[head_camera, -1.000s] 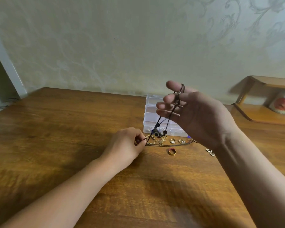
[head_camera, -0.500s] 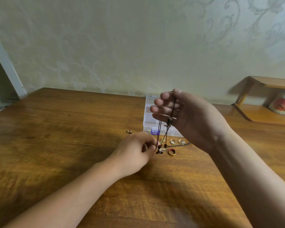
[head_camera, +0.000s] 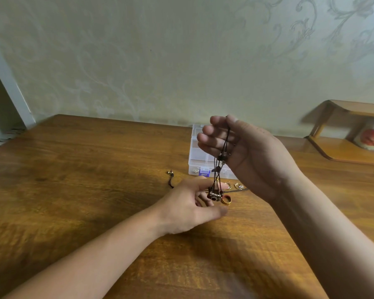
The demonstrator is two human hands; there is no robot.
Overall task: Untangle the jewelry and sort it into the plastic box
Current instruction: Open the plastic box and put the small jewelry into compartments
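Observation:
My right hand [head_camera: 244, 154] is raised above the table and holds a black cord necklace [head_camera: 221, 160] looped over its curled fingers. A small camera-shaped pendant [head_camera: 214, 195] hangs at the cord's lower end. Below it my left hand [head_camera: 190, 203] has spread, relaxed fingers just behind the pendant and grips nothing. The clear plastic box [head_camera: 200, 154] with several compartments stands behind my right hand. A gold ring with a red inside [head_camera: 226, 200] and two small gold earrings [head_camera: 238, 186] lie on the wood in front of the box.
A short black cord piece [head_camera: 171, 179] lies on the wooden table [head_camera: 84, 169] left of the box. A wooden shelf [head_camera: 352, 134] with a red and white item stands at the far right. A patterned wall rises behind the table.
My right hand has lowered and curled its fingers round the cord. My left hand has let go of the cord and spread its fingers, and the pendant now hangs free.

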